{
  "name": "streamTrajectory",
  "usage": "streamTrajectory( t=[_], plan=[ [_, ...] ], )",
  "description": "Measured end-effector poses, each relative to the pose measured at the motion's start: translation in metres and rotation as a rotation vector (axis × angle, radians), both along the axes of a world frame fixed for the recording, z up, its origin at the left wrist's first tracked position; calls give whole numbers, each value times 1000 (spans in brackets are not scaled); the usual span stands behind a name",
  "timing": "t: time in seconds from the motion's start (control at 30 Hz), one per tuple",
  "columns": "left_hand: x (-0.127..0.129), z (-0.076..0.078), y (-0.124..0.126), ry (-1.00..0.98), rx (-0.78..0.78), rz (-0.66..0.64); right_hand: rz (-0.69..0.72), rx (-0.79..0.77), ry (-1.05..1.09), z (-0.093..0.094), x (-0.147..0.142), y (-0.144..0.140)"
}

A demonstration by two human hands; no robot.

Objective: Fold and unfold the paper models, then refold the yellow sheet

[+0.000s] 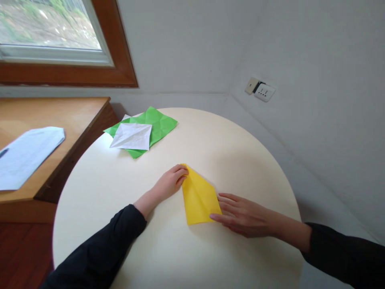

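Note:
A sheet of yellow paper [198,200], folded to a point at its far end and creased down the middle, lies on the round cream table [240,144]. My left hand [173,180] is closed on its far corner, the fingertips pinching the paper there. At the near right corner, my right hand [245,214] has its thumb on top of the paper. Its other fingers reach out along the right edge, and their tips seem to pass partly under it. How firmly that hand grips is hard to see.
At the table's far left, a creased white paper [132,136] lies on a larger green paper [159,124]. A wooden desk [75,116] to the left holds white sheets [33,154] and a dark pen [3,153]. Walls and a socket [265,92] stand behind.

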State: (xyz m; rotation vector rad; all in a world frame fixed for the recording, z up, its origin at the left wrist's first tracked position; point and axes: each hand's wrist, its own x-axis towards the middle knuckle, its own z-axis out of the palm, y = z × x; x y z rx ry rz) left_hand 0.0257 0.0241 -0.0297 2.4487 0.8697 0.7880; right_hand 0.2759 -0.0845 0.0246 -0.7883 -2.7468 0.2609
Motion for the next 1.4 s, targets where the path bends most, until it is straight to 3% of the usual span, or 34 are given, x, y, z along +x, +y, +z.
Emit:
streamTrajectory(
  t=[0.1, 0.27, 0.73, 1.4],
  plan=[
    [0, 0, 1, 0, -3, -33, 132, 111, -136, 0, 4, 4],
    [0, 1, 1, -7, 25, -81, 173, 200, -164, -1, 7, 12],
    [0, 1, 0, 32, 116, -116, 183, 259, -161, -2, 6, 19],
    [2, 4, -5, 43, 186, -103, 82, 218, -130, -5, 16, 28]
  ],
)
